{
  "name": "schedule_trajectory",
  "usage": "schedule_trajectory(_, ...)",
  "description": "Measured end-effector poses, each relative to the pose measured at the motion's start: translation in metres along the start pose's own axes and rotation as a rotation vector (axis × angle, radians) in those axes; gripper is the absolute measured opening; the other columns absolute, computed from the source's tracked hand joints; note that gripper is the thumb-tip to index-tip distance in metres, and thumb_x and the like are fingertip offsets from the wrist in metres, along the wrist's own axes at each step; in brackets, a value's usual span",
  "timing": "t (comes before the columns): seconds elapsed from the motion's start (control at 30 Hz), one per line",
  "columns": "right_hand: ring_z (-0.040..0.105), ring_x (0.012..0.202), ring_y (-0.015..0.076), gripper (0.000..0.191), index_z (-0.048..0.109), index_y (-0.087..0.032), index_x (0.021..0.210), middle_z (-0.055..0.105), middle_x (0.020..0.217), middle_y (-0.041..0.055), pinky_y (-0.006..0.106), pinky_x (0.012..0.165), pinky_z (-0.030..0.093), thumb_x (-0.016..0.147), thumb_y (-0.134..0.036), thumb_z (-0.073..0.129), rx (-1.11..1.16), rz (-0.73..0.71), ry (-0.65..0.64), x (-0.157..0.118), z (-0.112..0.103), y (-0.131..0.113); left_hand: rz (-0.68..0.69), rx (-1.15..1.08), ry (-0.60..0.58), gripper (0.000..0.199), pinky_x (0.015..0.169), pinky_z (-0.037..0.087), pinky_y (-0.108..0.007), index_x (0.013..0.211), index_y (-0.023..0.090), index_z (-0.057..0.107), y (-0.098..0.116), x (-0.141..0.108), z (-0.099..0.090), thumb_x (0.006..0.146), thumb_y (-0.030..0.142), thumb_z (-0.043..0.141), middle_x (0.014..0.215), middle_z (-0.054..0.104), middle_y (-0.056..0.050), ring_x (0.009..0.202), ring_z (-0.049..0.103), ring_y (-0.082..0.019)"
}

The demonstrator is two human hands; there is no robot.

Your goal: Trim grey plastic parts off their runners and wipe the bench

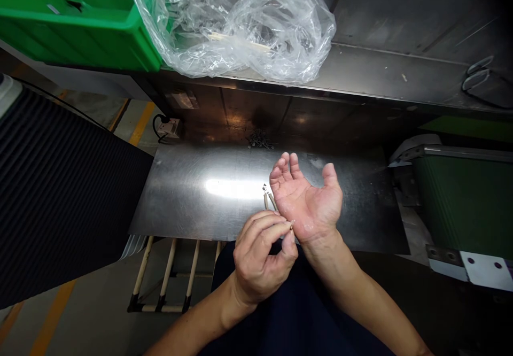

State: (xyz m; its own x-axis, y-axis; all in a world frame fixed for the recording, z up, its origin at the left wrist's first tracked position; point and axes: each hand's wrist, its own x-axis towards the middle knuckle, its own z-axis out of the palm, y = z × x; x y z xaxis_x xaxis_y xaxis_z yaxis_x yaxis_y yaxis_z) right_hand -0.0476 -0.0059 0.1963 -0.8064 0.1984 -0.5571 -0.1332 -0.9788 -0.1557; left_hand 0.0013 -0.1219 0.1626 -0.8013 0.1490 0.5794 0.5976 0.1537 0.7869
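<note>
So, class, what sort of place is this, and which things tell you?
Probably a factory workstation: there is a bare metal worktop with a plier-like hand tool on it, a green conveyor-like belt alongside, and a green plastic bin.

Shiny, scratched metal across the table [180, 201], glossy crinkled plastic on the bag [282, 22], smooth plastic bin [80, 38]!

Single head-worn view, facing forward and down
It looks from close above the left grip [262, 257] and right grip [308, 203], across the metal desk [180, 190] toward the ledge [368, 75].
</note>
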Motion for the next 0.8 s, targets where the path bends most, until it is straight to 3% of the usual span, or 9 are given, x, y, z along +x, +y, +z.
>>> schedule_trajectory(0.13,0.064,0.100,0.0185,0.057,0.062,-0.018,0.107,0.068,0.107,0.0082,0.038,0.092,0.057,0.091,-0.069,0.042,-0.065,-0.090,-0.077,-0.001,-0.002,-0.004,-0.201,-0.047,-0.083,0.027,0.087,0.062,-0.034,0.104,0.015,0.070,0.013,0.005,-0.006,0.080,0.003,0.069,0.099,0.075,-0.007,0.094,0.072,-0.019)
schedule_trajectory(0.23,0.063,0.102,0.0200,0.060,0.064,-0.020,0.105,0.068,0.107,0.0075,0.042,0.097,0.054,0.090,-0.072,0.040,-0.146,-0.164,-0.133,-0.003,-0.001,-0.005,-0.262,-0.036,-0.139,0.024,0.087,0.061,-0.028,0.102,0.015,0.073,0.021,0.010,-0.011,0.082,0.004,0.070,0.098,0.076,-0.005,0.092,0.073,-0.015)
schedule_trajectory(0.4,0.063,0.105,0.0220,0.065,0.068,-0.022,0.101,0.068,0.106,0.0072,0.045,0.103,0.050,0.088,-0.078,0.037,-0.273,-0.301,-0.202,-0.012,0.004,-0.003,-0.348,-0.007,-0.171,0.016,0.083,0.061,-0.027,0.094,0.019,0.076,0.024,0.016,-0.012,0.084,0.007,0.071,0.091,0.078,-0.001,0.087,0.073,-0.014)
schedule_trajectory(0.6,0.063,0.109,0.0252,0.068,0.070,-0.026,0.100,0.068,0.105,0.0068,0.048,0.104,0.050,0.087,-0.081,0.031,-0.395,-0.406,-0.243,-0.021,0.007,0.002,-0.392,0.005,-0.212,0.015,0.079,0.060,-0.027,0.090,0.020,0.076,0.023,0.019,-0.013,0.087,0.008,0.067,0.088,0.078,0.001,0.083,0.073,-0.014)
schedule_trajectory(0.8,0.064,0.103,0.0241,0.063,0.070,-0.024,0.099,0.069,0.102,0.0069,0.047,0.104,0.049,0.088,-0.077,0.037,-0.439,-0.433,-0.274,-0.024,0.005,0.006,-0.342,0.065,-0.298,0.014,0.079,0.058,-0.027,0.090,0.020,0.074,0.022,0.020,-0.017,0.090,0.009,0.065,0.088,0.077,0.001,0.084,0.071,-0.013)
